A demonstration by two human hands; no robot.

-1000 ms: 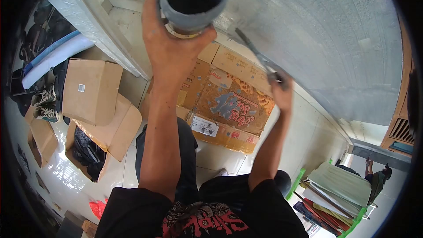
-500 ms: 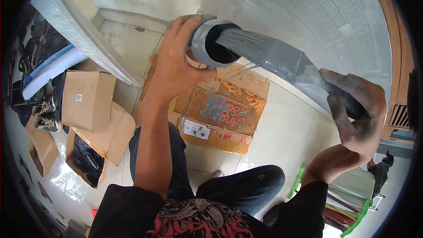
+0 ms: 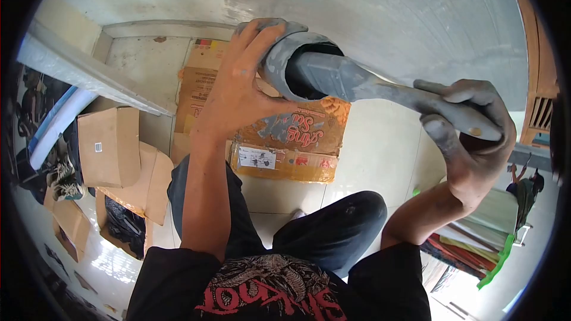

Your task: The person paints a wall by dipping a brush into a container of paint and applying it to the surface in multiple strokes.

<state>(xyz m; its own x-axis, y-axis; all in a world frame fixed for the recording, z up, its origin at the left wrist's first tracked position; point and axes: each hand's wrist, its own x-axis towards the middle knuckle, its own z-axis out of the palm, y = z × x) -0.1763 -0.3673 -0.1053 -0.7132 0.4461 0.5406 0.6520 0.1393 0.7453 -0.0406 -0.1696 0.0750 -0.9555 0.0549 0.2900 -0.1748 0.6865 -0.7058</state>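
Note:
My left hand (image 3: 241, 83) is wrapped around a grey-smeared, cup-like container (image 3: 277, 62), tilted so that its dark mouth faces right. A wide paintbrush (image 3: 389, 92), coated in grey, reaches into that mouth; its bristle tips are hidden inside. My right hand (image 3: 476, 134), stained grey, grips the brush by its handle, with the thumb below and the fingers above. Behind both hands stands a wall (image 3: 386, 18) covered in wet-looking grey paint, paler toward the left.
Flattened, paint-spotted cardboard (image 3: 288, 169) lies on the tiled floor below the container. At left are a closed carton (image 3: 113, 151), an open box (image 3: 157, 184) with black plastic inside, and shoes (image 3: 68, 185). A rack with cloths (image 3: 485, 220) stands at lower right. Wooden furniture (image 3: 535, 71) borders the wall.
The brush has gone deeper into the container and turned, so its handle now shows more fully. My right hand has rotated around the handle. The view has shifted slightly.

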